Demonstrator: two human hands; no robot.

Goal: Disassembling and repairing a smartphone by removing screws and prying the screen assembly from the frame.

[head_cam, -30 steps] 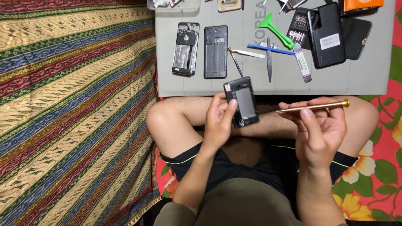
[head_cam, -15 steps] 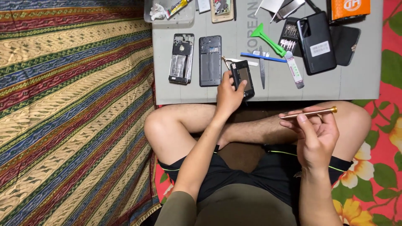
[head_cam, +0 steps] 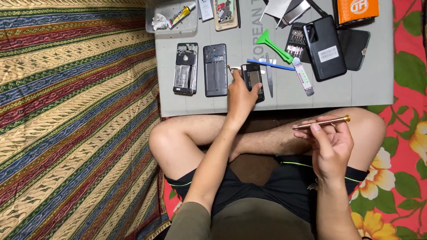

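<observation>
My left hand [head_cam: 242, 93] reaches forward onto the grey work mat [head_cam: 195, 104] and grips a small black phone part [head_cam: 253, 80] that rests on the mat. My right hand [head_cam: 329, 144] stays above my right knee and holds a thin gold screwdriver [head_cam: 321, 123] level, tip pointing left. Left of the held part lie a dark phone back frame [head_cam: 215, 70] and an opened phone body [head_cam: 186, 68]. A grey metal pry tool [head_cam: 269, 82] lies just right of the part.
On the mat lie a green plastic pry tool [head_cam: 272, 44], a blue stick [head_cam: 271, 65], a black phone [head_cam: 324, 48], a bit set [head_cam: 296, 43], an orange box [head_cam: 357, 9] and a clear tray with a glue tube [head_cam: 171, 18]. Striped cloth [head_cam: 75, 115] covers the floor to the left.
My left hand carried the black phone part from above my lap forward and set it down on the mat. My right hand kept the screwdriver and barely shifted.
</observation>
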